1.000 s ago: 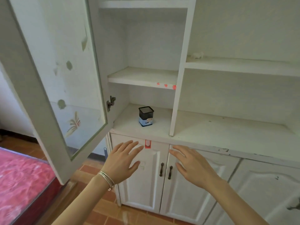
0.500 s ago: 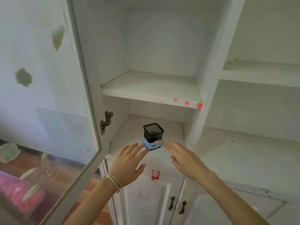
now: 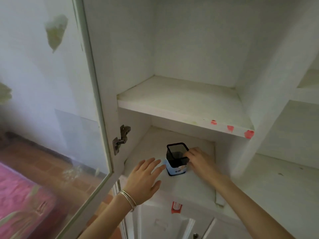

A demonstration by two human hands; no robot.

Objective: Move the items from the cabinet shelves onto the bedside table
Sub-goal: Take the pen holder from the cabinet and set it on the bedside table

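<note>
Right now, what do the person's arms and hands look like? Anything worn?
No sleeves or gloves show on either arm. The left hand has thin silver bangles round its wrist. The right hand and its wrist show no ring, watch or other jewellery.

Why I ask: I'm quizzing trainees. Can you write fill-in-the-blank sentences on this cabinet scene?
The mesh pen holder stands on the ___ shelf. The right hand grips it; the bangles circle the ___ wrist. The glass door stands ___.
Missing: lower; left; open.
</note>
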